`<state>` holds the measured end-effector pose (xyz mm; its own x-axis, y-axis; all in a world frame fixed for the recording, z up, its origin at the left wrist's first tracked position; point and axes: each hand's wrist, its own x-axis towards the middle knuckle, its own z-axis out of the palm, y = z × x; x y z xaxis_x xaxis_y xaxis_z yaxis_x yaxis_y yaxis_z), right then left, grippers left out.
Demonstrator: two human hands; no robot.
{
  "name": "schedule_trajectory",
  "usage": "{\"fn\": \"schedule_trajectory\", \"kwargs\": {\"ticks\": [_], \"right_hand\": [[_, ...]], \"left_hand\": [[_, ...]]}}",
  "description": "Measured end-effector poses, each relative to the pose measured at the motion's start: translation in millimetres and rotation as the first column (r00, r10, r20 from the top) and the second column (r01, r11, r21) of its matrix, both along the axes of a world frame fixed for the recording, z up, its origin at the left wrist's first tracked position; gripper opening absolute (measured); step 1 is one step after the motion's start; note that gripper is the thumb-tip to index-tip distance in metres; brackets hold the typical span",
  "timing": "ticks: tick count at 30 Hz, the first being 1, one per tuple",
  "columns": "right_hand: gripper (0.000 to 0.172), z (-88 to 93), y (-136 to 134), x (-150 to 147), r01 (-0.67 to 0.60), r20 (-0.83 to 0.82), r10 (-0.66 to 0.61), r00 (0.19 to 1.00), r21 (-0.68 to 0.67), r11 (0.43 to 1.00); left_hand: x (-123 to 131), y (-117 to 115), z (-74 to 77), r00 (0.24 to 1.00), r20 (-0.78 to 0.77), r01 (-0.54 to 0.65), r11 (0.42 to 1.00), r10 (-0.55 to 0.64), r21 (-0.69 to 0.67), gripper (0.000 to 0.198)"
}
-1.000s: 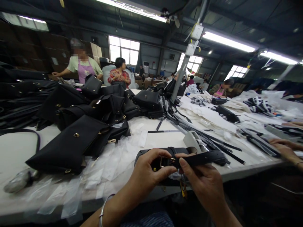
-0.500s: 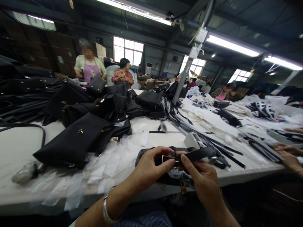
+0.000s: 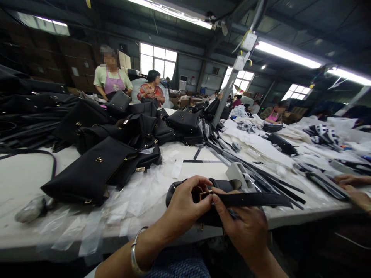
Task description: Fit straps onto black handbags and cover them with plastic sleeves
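Observation:
My left hand is closed around a black bag at the near edge of the white table, its fingers pinched on a gold buckle. My right hand grips a black strap just right of the buckle. The strap runs out flat to the right over the table edge. A silver bangle sits on my left wrist.
A pile of black handbags lies left of centre, with clear plastic wrappers in front. A white tape dispenser stands behind my hands. Loose black straps and white packing spread right. Another person's hand rests at right; workers stand behind.
The strap has been drawn out to the right and now lies straighter and longer past the buckle. My hands sit slightly closer together at the buckle.

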<state>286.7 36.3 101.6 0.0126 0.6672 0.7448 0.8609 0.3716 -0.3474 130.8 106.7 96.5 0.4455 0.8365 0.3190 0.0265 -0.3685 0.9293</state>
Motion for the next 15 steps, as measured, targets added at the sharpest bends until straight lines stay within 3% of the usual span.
{"fn": "schedule_trajectory", "kwargs": {"ticks": [2,4,6,8,10,12,15], "right_hand": [[0.019,4.9,3.9,-1.4,-0.062,-0.084,0.056,0.995,-0.066,0.996],[0.016,13.2,8.0,2.4,-0.169,-0.312,0.102,0.945,-0.198,0.966],[0.017,24.5,10.9,12.4,-0.318,-0.622,0.081,0.779,-0.280,0.906],[0.020,37.2,11.8,27.6,-0.431,-0.848,0.028,0.530,-0.241,0.869],[0.025,50.1,11.1,45.7,-0.490,-0.937,0.031,0.348,-0.154,0.858],[0.029,62.3,10.4,63.8,-0.513,-0.952,0.094,0.290,-0.072,0.855],[0.037,79.7,13.0,85.8,-0.449,-0.923,0.242,0.298,0.088,0.889]], "left_hand": [[-0.8,0.2,0.9,1.000,-0.024,-0.002,1.000,0.002,0.017,0.013],[-4.2,2.1,2.9,0.999,-0.038,0.029,0.999,-0.027,0.040,0.016],[-10.1,5.3,5.8,0.995,-0.043,0.098,0.992,-0.094,0.081,0.029],[-17.1,9.3,8.4,0.985,-0.037,0.171,0.976,-0.167,0.132,0.039],[-22.6,13.1,9.7,0.976,-0.011,0.215,0.964,-0.216,0.160,0.037],[-25.2,15.7,9.4,0.970,0.026,0.235,0.964,-0.240,0.123,0.031],[-23.8,16.8,8.5,0.962,0.132,0.244,0.969,-0.237,-0.040,0.032]]}}
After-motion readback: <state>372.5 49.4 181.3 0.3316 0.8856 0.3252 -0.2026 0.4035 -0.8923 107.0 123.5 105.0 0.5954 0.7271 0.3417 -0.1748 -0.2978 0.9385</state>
